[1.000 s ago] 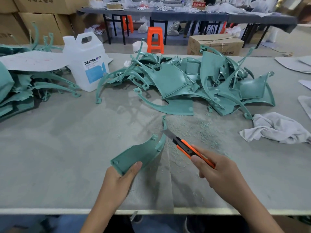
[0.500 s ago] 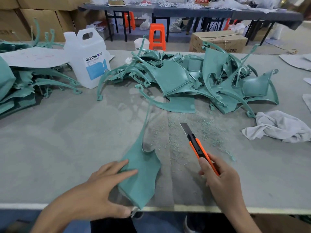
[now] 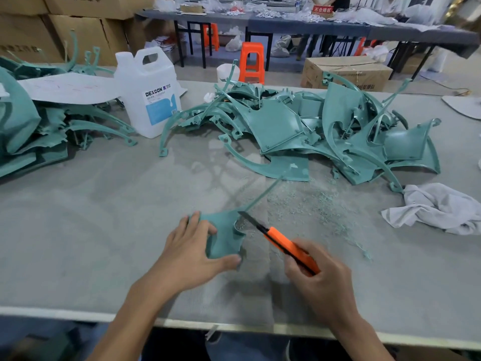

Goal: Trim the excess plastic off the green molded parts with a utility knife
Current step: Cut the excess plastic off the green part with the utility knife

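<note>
Green part (image 3: 225, 239) is held near the front edge of the grey surface (image 3: 104, 230), pinched between the fingers and thumb of the left hand (image 3: 190, 256). The right hand (image 3: 322, 280), blurred, is wrapped round the orange knife (image 3: 283, 243), its blade tip at the part's thin stem. Shavings (image 3: 312, 201) lie just beyond. A heap of parts (image 3: 325, 131), a white jug (image 3: 149, 95) and a rag (image 3: 440, 208) lie farther back. An orange stool (image 3: 252, 62) stands behind.
</note>
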The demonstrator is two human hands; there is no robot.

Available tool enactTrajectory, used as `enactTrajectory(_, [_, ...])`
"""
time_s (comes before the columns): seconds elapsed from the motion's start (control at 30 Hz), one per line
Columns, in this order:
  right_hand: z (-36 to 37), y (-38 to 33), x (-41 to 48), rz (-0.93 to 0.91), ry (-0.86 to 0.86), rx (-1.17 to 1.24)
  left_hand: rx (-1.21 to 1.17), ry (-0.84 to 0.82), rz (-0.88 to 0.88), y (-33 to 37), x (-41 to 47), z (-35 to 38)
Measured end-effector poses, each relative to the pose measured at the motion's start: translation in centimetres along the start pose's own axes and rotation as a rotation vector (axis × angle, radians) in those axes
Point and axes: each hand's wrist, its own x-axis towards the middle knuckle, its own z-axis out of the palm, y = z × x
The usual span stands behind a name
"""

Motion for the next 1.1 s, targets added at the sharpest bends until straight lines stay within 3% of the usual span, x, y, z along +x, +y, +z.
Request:
enactTrajectory(0.13, [0.4,0.0,-0.7,-0.175,0.109,-0.143,-0.012,0.194,-0.015,0.7,0.4,2.0])
enactTrajectory(0.23, [0.6,0.7,-0.8,-0.251,0.121,-0.22,-0.03,0.195,-0.029,0.0,0.5,2.3])
enactTrajectory(0.43, [1.3,1.3,-0.6,-0.16,0.121,-0.353,-0.017,0.229,-0.043,0.1,0.7,2.7])
enactTrajectory(0.6, [1.2,1.5,-0.7,-0.206,0.086,-0.276,0.041,0.13,0.023,-0.5,0.6,1.6])
enactTrajectory(0.77, [1.0,1.0,-0.2,-0.108,0.04,-0.348,0.027,0.051,0.091,-1.6,0.2,0.7])
enactTrajectory(1.1, [0.7,0.5,-0.4,-0.144,0.004,-0.285,0.018,0.04,0.117,-1.8,0.0,0.7])
